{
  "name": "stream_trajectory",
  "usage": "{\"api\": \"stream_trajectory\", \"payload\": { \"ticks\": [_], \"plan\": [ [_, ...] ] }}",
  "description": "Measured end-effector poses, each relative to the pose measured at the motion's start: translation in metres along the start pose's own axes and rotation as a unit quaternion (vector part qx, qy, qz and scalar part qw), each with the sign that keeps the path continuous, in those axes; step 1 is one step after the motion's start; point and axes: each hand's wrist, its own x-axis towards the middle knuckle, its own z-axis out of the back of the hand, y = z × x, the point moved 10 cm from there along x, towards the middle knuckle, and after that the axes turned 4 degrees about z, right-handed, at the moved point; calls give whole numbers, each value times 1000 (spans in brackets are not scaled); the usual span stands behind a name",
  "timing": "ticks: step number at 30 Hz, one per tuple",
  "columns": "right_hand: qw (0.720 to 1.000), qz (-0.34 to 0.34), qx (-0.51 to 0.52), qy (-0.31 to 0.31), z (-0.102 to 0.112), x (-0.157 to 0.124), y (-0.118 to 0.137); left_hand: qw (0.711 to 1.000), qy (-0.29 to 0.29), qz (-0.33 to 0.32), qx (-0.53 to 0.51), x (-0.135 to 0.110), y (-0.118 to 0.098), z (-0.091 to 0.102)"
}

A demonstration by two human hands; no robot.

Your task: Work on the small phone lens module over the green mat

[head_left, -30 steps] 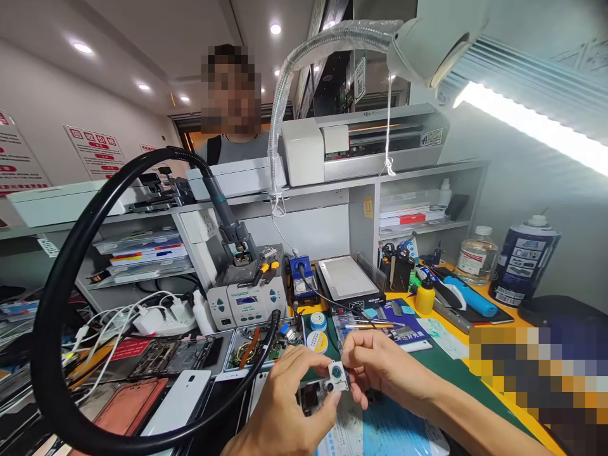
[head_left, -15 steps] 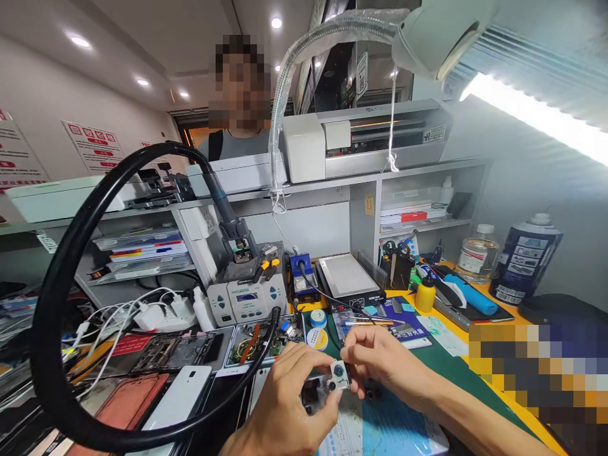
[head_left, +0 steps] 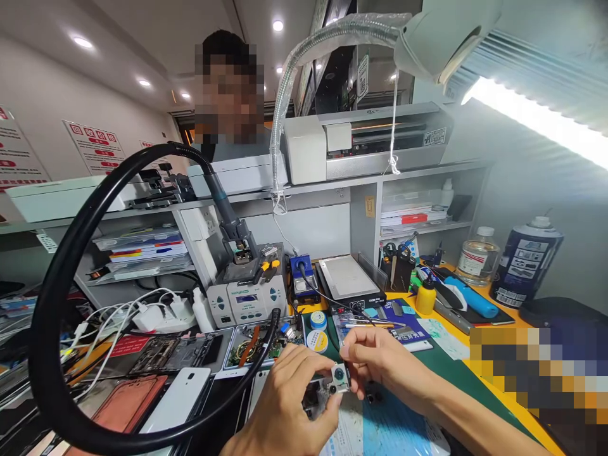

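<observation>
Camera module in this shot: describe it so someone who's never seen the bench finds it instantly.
From the green mat, go to where the left hand and right hand are close together over it. The camera module is pinched between the left thumb and forefinger. Unlike the flat white phone farther left, it is a small silvery block with two dark round lenses.

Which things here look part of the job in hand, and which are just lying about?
Apparently in use:
two-lens module, pinched in the left hand
right hand, fingers close beside the module
lit lamp

Apparently just lying about:
white phone-shaped piece
yellow bottle
clear bottle
dark blue can
</observation>
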Motion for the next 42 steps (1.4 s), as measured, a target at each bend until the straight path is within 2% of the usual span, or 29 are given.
{"api": "stream_trajectory", "payload": {
  "ticks": [30,42],
  "plan": [
    [1000,-7,7,-7,4,0,-3,1000,17,2,-12,0,-1,-2],
    [1000,4,8,-14,6,2,-2,1000,-4,-26,9,-3,-4,-3]
  ]
}}
